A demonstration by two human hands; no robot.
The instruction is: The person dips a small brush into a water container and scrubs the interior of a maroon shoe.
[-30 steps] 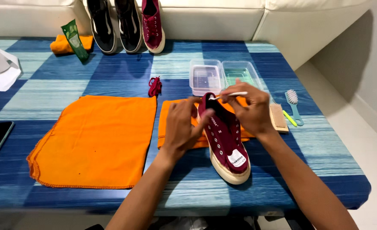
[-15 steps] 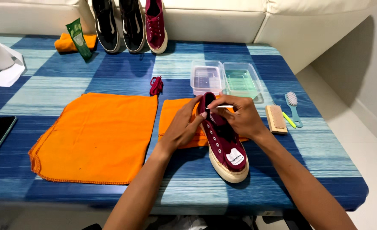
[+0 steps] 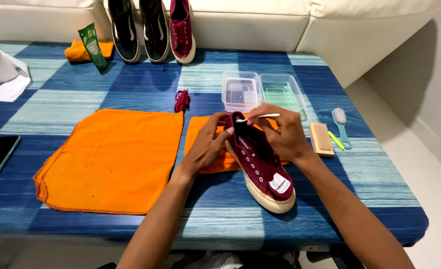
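A maroon canvas sneaker (image 3: 260,162) is being steadied on a small orange cloth (image 3: 200,134) at the table's near edge, its toe now being gripped by the left hand (image 3: 208,147), which lay lower on the upper a second ago. A thin white stick (image 3: 260,117) is being pinched in the right hand (image 3: 285,137) and brought closer to the toe, so the cleaning appears to be starting. A maroon lace bundle (image 3: 182,99), two clear tubs (image 3: 260,92), a wooden brush (image 3: 321,138) and a larger orange cloth (image 3: 110,157) are lying nearby; nothing is blocking the shoe.
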